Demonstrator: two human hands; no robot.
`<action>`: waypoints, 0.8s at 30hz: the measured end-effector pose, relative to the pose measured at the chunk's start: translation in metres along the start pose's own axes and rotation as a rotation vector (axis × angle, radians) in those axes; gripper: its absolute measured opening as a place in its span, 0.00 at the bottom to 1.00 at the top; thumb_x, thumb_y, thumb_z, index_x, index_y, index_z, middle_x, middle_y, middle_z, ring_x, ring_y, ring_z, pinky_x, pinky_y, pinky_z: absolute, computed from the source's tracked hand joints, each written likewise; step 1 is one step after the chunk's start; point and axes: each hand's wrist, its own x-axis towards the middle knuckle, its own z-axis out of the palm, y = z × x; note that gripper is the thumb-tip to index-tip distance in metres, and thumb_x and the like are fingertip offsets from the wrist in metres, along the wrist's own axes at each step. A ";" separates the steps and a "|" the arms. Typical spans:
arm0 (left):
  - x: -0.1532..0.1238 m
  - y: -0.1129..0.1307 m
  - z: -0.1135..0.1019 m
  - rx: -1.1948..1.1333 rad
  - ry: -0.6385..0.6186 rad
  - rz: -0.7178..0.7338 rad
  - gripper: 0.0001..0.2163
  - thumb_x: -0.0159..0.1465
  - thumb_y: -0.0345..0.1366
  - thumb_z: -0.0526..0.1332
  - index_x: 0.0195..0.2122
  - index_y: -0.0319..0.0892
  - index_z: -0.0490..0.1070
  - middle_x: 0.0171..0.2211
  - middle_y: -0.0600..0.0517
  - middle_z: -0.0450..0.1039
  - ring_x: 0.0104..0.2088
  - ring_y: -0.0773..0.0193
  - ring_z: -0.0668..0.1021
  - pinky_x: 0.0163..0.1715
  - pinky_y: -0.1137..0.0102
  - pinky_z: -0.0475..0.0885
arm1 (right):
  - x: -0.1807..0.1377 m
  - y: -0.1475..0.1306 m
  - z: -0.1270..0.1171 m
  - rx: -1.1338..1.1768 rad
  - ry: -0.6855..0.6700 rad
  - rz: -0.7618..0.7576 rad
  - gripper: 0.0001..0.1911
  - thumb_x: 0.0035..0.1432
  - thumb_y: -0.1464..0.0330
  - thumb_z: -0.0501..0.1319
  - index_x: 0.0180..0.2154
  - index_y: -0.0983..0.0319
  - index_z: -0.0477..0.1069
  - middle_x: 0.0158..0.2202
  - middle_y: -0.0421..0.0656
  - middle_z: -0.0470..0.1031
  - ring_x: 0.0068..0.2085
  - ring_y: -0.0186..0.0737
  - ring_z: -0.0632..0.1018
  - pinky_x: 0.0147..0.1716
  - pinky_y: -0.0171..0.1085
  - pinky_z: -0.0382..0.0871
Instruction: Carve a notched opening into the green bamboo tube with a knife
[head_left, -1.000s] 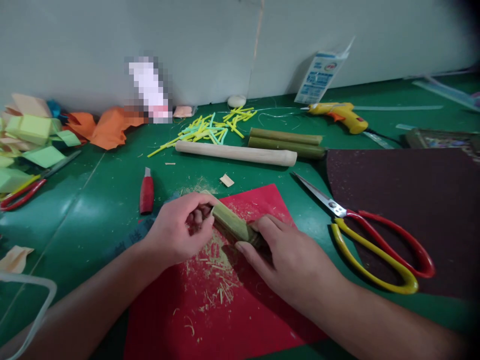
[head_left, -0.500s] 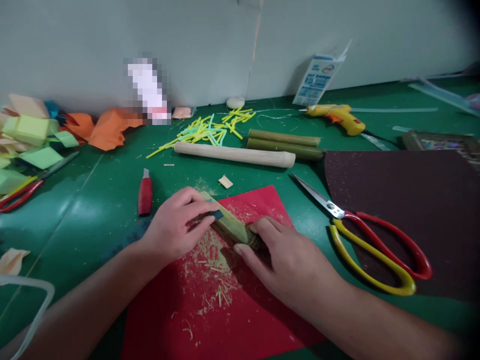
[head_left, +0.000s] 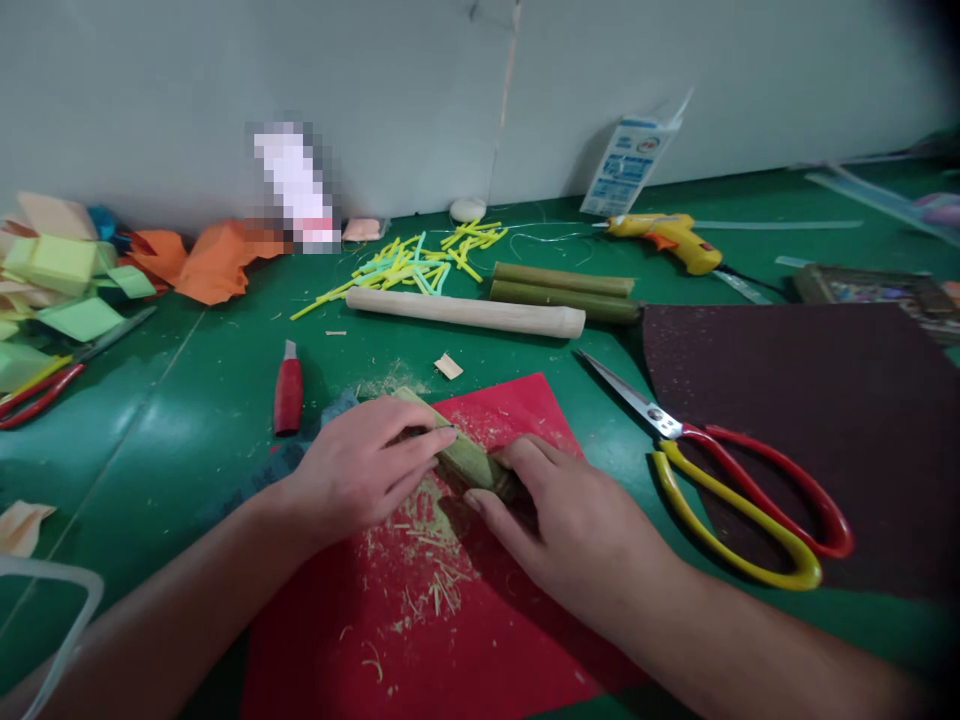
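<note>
My right hand (head_left: pixel 581 530) grips the near end of a split piece of green bamboo (head_left: pixel 469 460), thumb on one side and fingers on the other. Across the bamboo's upper part lies my left hand (head_left: pixel 356 465), its fingers closed on a small dark flat piece that they almost wholly cover. Pale shavings (head_left: pixel 439 585) and dust are scattered beneath, on a red sheet (head_left: pixel 420 660). A red-handled knife (head_left: pixel 289 395) lies just beyond my left hand, and a small pale chip (head_left: pixel 448 366) rests past the bamboo.
Large scissors (head_left: pixel 697 440) with red and yellow handles lie at right, partly on a dark brown sheet (head_left: pixel 787 400). Behind are a peeled stick (head_left: pixel 465 312), green bamboo lengths (head_left: pixel 562 298), cut yellow straws (head_left: pixel 405 265) and a glue gun (head_left: pixel 667 238). Folded papers (head_left: pixel 67 270) crowd the left.
My left hand has slid a little along the bamboo toward my right hand, and its fingers now cover the dark flat piece. My right hand keeps its grip.
</note>
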 end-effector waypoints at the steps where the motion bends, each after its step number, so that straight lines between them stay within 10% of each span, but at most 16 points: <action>1: 0.001 0.001 0.000 0.003 -0.001 -0.004 0.12 0.63 0.31 0.56 0.48 0.41 0.69 0.41 0.47 0.71 0.40 0.64 0.73 0.40 0.68 0.69 | 0.000 0.000 0.000 -0.001 0.001 -0.002 0.13 0.59 0.57 0.50 0.32 0.60 0.62 0.30 0.42 0.69 0.29 0.40 0.71 0.24 0.37 0.55; 24: -0.003 0.008 0.001 0.133 0.043 -0.051 0.11 0.66 0.31 0.50 0.43 0.38 0.71 0.28 0.50 0.72 0.28 0.66 0.71 0.30 0.70 0.69 | 0.001 0.000 0.000 0.055 0.015 -0.012 0.12 0.59 0.59 0.52 0.33 0.61 0.64 0.31 0.43 0.70 0.31 0.41 0.72 0.27 0.38 0.60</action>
